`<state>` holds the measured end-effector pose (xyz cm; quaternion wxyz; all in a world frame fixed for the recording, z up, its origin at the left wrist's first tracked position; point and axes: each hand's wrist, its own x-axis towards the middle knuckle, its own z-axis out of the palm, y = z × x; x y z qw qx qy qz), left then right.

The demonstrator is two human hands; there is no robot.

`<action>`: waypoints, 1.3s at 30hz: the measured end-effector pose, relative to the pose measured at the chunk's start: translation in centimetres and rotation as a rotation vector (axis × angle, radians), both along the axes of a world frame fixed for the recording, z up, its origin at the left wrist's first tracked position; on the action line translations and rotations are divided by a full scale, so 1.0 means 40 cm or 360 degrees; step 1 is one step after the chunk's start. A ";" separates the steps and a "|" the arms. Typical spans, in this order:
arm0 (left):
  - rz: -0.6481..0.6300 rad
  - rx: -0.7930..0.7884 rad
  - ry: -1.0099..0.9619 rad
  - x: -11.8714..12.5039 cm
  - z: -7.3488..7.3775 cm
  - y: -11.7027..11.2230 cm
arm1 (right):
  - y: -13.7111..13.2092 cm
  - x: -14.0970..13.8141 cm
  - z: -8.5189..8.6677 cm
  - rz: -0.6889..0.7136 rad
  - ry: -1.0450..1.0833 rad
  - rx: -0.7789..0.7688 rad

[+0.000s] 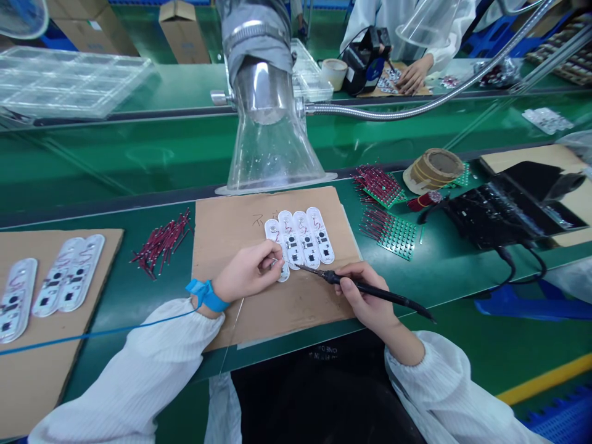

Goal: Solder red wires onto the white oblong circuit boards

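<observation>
Working at a green assembly bench point(120, 314), I have a clear fume hood point(272, 161) at twelve o'clock, placed to catch smoke above a cardboard sheet point(231, 246) that keeps the white oblong circuit boards point(308, 234) off the bench. My left hand point(247, 271), wearing a blue wrist strap point(206, 295), pinches the nearest board point(283, 272) steady. My right hand point(365, 296) grips a soldering iron point(370, 290) penlike, its tip just beside that board.
</observation>
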<state>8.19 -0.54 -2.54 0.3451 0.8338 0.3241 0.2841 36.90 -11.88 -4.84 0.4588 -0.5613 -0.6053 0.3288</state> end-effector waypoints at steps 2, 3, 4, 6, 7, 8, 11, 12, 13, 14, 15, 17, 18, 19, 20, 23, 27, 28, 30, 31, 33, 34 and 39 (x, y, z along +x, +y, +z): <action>-0.0005 0.0024 0.0001 -0.001 0.000 0.001 | 0.000 0.000 0.000 -0.0022 0.0009 0.0017; -0.0008 0.0041 -0.0003 -0.001 0.000 0.001 | 0.001 -0.001 0.000 -0.0033 0.0026 0.0023; -0.0012 0.0058 -0.0007 -0.001 0.000 0.002 | 0.000 -0.001 0.000 -0.0040 0.0046 0.0028; -0.0019 0.0075 -0.0005 0.000 0.002 0.002 | 0.000 -0.001 0.000 -0.0022 0.0067 0.0021; -0.0022 0.0073 0.0002 0.000 0.003 0.002 | 0.000 -0.001 0.000 -0.0001 0.0063 0.0012; -0.0025 0.0065 0.0014 0.000 0.003 0.001 | -0.001 0.000 0.000 0.0021 0.0051 0.0002; -0.0025 0.0032 0.0042 -0.002 0.005 0.001 | 0.000 0.001 0.001 0.0062 0.0041 -0.0024; -0.0030 0.0022 0.0043 -0.006 0.006 0.001 | 0.002 0.001 0.003 0.0049 0.0063 -0.0024; -0.0039 0.0005 0.0043 -0.010 0.007 0.003 | 0.004 0.000 0.007 0.0029 0.0101 -0.0018; -0.0042 -0.0020 0.0038 -0.017 0.008 0.005 | 0.007 -0.001 0.011 0.0005 0.0152 -0.0008; -0.0029 -0.0057 0.0030 -0.024 0.010 0.007 | 0.009 -0.004 0.017 -0.0016 0.0209 -0.0001; 0.0078 -0.0159 -0.0012 -0.040 0.013 0.015 | 0.015 -0.013 0.029 -0.0043 0.0306 -0.0003; 0.0145 -0.0219 -0.0047 -0.047 0.016 0.019 | 0.017 -0.020 0.033 -0.0049 0.0340 -0.0009; 0.0189 -0.0279 -0.0081 -0.054 0.018 0.023 | 0.018 -0.028 0.037 -0.0053 0.0365 -0.0016; 0.0195 -0.0338 -0.0107 -0.060 0.021 0.026 | 0.018 -0.036 0.038 -0.0064 0.0382 -0.0016; 0.0053 -0.0473 -0.0118 -0.069 0.028 0.029 | 0.013 -0.058 0.030 -0.0100 0.0380 0.0019; -0.0024 -0.0511 -0.0130 -0.070 0.031 0.019 | 0.006 -0.065 0.019 -0.0087 0.0358 0.0033; -0.0044 -0.0512 -0.0139 -0.070 0.032 0.016 | 0.006 -0.064 0.019 -0.0086 0.0365 0.0027; -0.0093 -0.0500 -0.0151 -0.069 0.034 0.012 | 0.006 -0.061 0.019 -0.0088 0.0374 0.0019; -0.0116 -0.0487 -0.0150 -0.069 0.036 0.011 | 0.006 -0.059 0.020 -0.0084 0.0373 0.0019; -0.0152 -0.0452 -0.0131 -0.068 0.038 0.011 | 0.006 -0.057 0.019 -0.0062 0.0354 0.0021; -0.0164 -0.0437 -0.0119 -0.068 0.038 0.011 | 0.005 -0.056 0.019 -0.0049 0.0330 0.0017; -0.0213 -0.0402 -0.0060 -0.067 0.035 0.010 | 0.003 -0.053 0.023 -0.0028 0.0152 0.0028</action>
